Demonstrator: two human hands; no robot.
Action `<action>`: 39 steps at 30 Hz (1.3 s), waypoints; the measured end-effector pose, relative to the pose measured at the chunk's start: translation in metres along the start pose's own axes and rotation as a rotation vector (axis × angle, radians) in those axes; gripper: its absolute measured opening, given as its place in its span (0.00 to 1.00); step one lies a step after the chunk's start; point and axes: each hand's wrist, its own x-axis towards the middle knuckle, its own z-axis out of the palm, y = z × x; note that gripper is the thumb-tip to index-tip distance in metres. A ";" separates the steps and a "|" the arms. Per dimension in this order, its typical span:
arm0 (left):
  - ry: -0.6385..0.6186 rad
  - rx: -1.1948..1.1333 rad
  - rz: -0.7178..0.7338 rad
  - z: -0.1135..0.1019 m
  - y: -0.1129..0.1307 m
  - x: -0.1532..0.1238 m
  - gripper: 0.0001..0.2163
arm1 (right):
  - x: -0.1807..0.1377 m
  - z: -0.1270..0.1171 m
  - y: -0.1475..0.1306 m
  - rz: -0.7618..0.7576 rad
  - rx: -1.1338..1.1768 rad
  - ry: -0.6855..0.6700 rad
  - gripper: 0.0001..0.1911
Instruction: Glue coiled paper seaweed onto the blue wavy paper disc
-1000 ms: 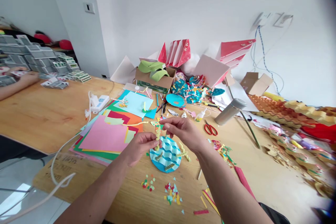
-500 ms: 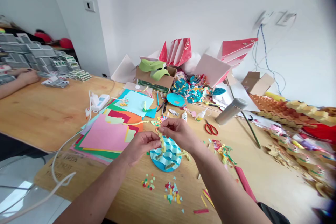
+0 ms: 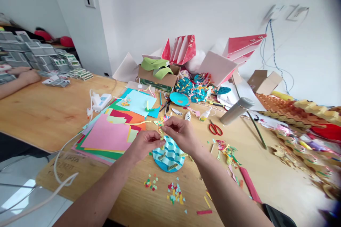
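My left hand (image 3: 147,143) pinches the lower part of a pale yellow folded paper strip (image 3: 162,135). Its upper end is between the thumb and fingers of my right hand (image 3: 177,132), just to the right. Below both hands lies a round blue paper disc (image 3: 173,153) with wavy light-blue strips across it. Short yellowish twisted pieces (image 3: 172,166) rest on the disc. Small patterned paper shapes (image 3: 158,123) sit just beyond my fingertips, partly covered by my right hand.
Coloured paper sheets (image 3: 106,134) are stacked to the left. Red scissors (image 3: 215,128), glue bottles (image 3: 205,115) and a steel flask (image 3: 237,110) stand or lie to the right. Paper confetti (image 3: 176,193) is scattered in front. At far left, another person's hand (image 3: 29,76) rests near grey boxes.
My hands stay close together on the yellow strip; less of it hangs below my left fingers now. The whole view has shifted slightly.
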 end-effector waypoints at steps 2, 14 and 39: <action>0.010 0.028 0.009 0.000 0.000 0.001 0.17 | 0.000 0.000 0.003 -0.006 -0.009 0.026 0.09; 0.159 0.237 0.081 -0.003 -0.014 0.014 0.12 | 0.001 -0.012 0.010 0.006 -0.041 -0.001 0.08; 0.286 0.736 0.011 -0.011 -0.066 0.027 0.04 | -0.073 -0.092 0.026 0.172 -0.096 0.482 0.08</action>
